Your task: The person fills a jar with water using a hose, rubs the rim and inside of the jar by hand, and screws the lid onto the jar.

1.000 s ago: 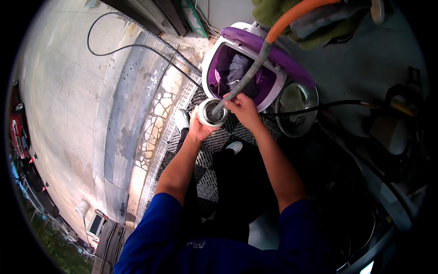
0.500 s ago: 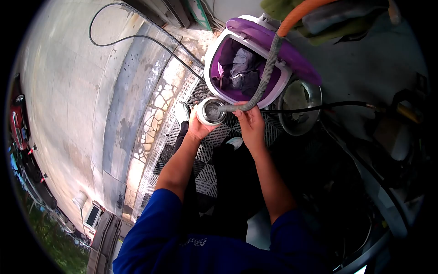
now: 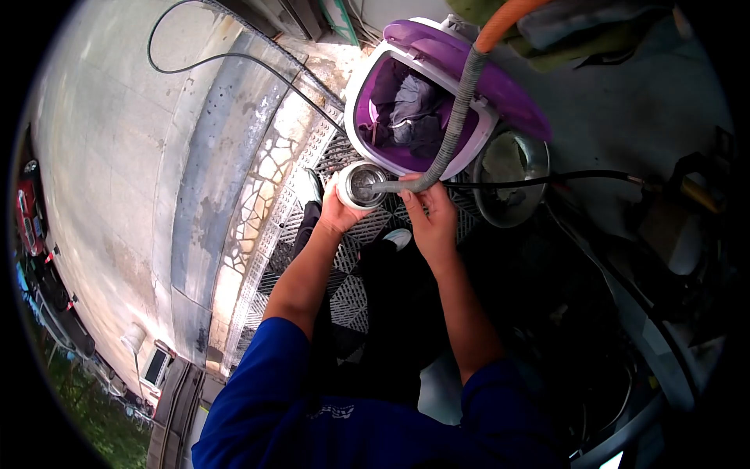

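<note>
My left hand (image 3: 338, 207) is wrapped round a white, round container (image 3: 349, 198) with a metallic inner rim, its open mouth facing up. My right hand (image 3: 430, 212) grips a grey ribbed hose (image 3: 453, 137) near its end, fingers closed round it. The hose end points into the mouth of the container; what lies inside is hard to make out. From there the hose curves up to an orange section (image 3: 508, 22). Just beyond both hands stands a purple and white bin (image 3: 362, 82) with its lid up and dark cloths (image 3: 416, 108) inside.
A metal basin (image 3: 542, 167) is right of the bin, with a black cable (image 3: 582, 177) crossing it. A looped black cable (image 3: 234, 55) lies on the left pavement. Black and white floor tiles (image 3: 350, 303) are underfoot, with shoes on them. Dark equipment (image 3: 680, 195) stands at the right.
My right hand has turned and come slightly lower with the hose, which now bends and enters the container from the right instead of slanting in from above. My left hand still holds the container.
</note>
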`<action>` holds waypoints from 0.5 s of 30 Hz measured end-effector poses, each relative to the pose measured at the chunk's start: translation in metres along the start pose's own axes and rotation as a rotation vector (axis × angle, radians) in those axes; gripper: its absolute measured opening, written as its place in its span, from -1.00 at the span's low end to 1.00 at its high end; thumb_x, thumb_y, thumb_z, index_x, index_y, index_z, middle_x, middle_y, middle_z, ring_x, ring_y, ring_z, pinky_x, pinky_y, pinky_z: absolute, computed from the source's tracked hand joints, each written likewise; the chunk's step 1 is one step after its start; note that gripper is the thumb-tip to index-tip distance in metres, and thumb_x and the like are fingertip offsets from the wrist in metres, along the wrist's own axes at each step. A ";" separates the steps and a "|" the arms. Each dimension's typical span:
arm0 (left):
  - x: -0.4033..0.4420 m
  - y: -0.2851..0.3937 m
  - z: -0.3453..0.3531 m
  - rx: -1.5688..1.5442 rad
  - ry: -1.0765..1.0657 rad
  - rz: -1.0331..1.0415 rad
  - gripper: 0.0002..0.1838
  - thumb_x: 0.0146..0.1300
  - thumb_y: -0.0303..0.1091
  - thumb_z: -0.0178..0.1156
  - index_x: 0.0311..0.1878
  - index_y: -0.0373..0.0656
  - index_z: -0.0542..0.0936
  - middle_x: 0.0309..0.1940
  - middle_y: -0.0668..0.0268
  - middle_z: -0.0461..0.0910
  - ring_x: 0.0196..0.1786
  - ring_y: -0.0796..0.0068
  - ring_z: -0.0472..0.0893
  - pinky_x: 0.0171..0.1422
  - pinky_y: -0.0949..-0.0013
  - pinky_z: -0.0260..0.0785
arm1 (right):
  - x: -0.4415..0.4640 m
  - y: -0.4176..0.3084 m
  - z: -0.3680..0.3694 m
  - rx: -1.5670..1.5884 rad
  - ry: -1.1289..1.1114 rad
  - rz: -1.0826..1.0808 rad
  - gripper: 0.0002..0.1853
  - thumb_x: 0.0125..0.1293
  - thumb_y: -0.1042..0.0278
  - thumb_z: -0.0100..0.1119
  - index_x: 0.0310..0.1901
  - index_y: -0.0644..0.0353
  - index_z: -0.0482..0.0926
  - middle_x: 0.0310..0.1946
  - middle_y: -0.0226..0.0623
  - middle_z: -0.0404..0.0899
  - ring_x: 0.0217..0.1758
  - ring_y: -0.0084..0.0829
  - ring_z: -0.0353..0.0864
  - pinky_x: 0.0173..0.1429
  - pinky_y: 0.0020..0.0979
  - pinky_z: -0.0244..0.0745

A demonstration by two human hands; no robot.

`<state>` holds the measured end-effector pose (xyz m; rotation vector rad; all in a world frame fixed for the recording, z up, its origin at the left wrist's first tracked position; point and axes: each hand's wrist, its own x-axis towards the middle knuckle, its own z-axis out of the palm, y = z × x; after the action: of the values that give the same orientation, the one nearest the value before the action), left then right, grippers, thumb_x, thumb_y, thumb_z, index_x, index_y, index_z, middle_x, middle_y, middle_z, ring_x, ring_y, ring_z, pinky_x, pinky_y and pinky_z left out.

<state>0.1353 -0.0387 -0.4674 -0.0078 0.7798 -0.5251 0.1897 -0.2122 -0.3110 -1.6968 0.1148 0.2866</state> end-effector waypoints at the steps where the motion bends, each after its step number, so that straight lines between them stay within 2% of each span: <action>1: 0.000 0.000 -0.002 -0.001 0.001 0.000 -0.30 0.39 0.26 -0.25 0.30 -0.10 0.42 0.23 0.12 0.49 0.22 0.10 0.51 0.25 -0.10 0.40 | -0.001 -0.001 0.001 0.000 0.000 0.001 -0.78 0.36 0.50 0.16 0.01 0.32 0.52 -0.16 -0.26 0.65 -0.16 -0.53 0.64 -0.05 -0.48 0.53; 4: 0.004 -0.001 -0.012 0.036 0.050 -0.005 -0.32 0.39 0.24 -0.23 0.30 -0.08 0.43 0.22 0.14 0.50 0.22 0.09 0.52 0.25 -0.11 0.40 | -0.005 -0.002 0.001 0.007 0.036 -0.004 -0.78 0.36 0.51 0.16 0.00 0.33 0.52 -0.15 -0.25 0.64 -0.15 -0.52 0.64 -0.05 -0.47 0.53; 7: 0.002 -0.003 -0.011 0.009 0.004 -0.022 -0.32 0.39 0.24 -0.22 0.30 -0.08 0.43 0.23 0.15 0.49 0.23 0.10 0.51 0.26 -0.12 0.39 | -0.009 -0.002 0.002 0.011 0.060 -0.007 -0.78 0.35 0.51 0.17 0.00 0.32 0.52 -0.14 -0.26 0.64 -0.15 -0.52 0.64 -0.05 -0.47 0.53; 9: -0.001 -0.006 -0.004 0.067 0.112 0.017 -0.38 0.37 0.23 -0.14 0.19 -0.08 0.52 0.11 0.18 0.58 0.09 0.19 0.59 0.09 0.03 0.52 | -0.012 -0.007 0.002 -0.027 0.081 0.010 -0.78 0.35 0.51 0.16 0.00 0.31 0.53 -0.15 -0.27 0.63 -0.17 -0.53 0.63 -0.05 -0.47 0.53; 15: -0.002 -0.007 0.000 0.038 0.104 -0.009 -0.34 0.38 0.26 -0.19 0.23 -0.08 0.48 0.14 0.14 0.55 0.13 0.17 0.57 0.13 -0.02 0.50 | -0.015 -0.011 0.001 -0.006 0.105 0.006 -0.78 0.35 0.50 0.18 0.00 0.30 0.54 -0.16 -0.29 0.63 -0.17 -0.54 0.62 -0.06 -0.48 0.52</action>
<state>0.1310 -0.0440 -0.4646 0.0517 0.8713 -0.5524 0.1775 -0.2106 -0.2963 -1.7180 0.1966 0.2028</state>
